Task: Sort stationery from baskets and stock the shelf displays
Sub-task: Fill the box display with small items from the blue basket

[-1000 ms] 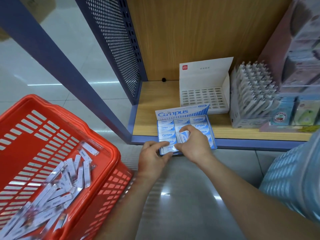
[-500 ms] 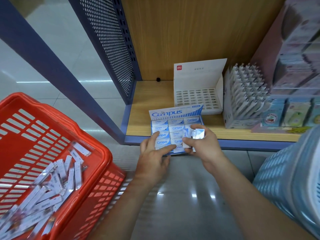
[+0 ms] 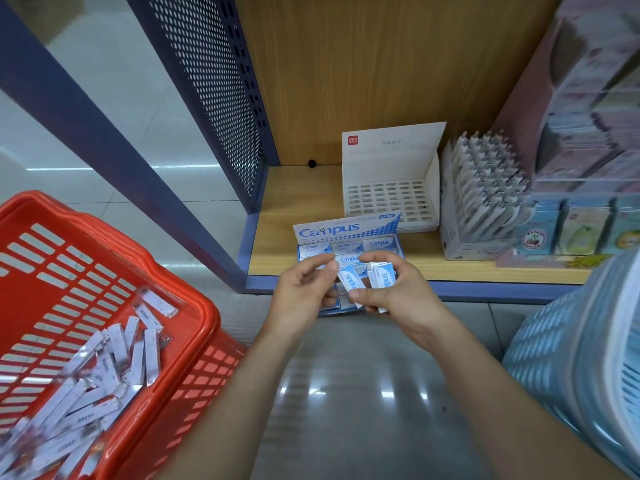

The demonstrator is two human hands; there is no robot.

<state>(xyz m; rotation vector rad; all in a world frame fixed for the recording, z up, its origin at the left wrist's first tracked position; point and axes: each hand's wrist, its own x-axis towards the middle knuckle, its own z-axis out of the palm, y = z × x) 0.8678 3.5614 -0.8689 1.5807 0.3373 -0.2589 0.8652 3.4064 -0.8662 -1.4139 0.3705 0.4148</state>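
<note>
Shop aisle, glossy grey floor (image 3: 346, 393), low wooden shelf (image 3: 287, 216) w/ blue front edge and a perforated blue side panel (image 3: 221, 98) on its left. Campus display box (image 3: 346, 232) sits at the shelf's front edge, lid card propped up, rows of blue-and-white erasers inside; its near end is hidden behind the hands. Just behind it stands a white grid box (image 3: 391, 202), lid up, slots bare. Next to that on the right is a pen rack (image 3: 485, 188), then small pastel packs further right.

Both hands are raised just above the near end of the display box. The right hand (image 3: 398, 292) holds 2 erasers: a leaning eraser (image 3: 351, 284) pinned under the thumb, and a second eraser (image 3: 382, 278) gripped by the curled fingers. The left hand (image 3: 304, 289) is curled too, its index tip touching the leaning eraser's top corner; can't tell if those fingers actually pinch it or only touch.

Red basket (image 3: 194, 299) sits on the left, well apart from the hands, w/ a heap of long white packets (image 3: 114, 362) in it. Light blue basket (image 3: 588, 358) at the right edge, contents not visible.
</note>
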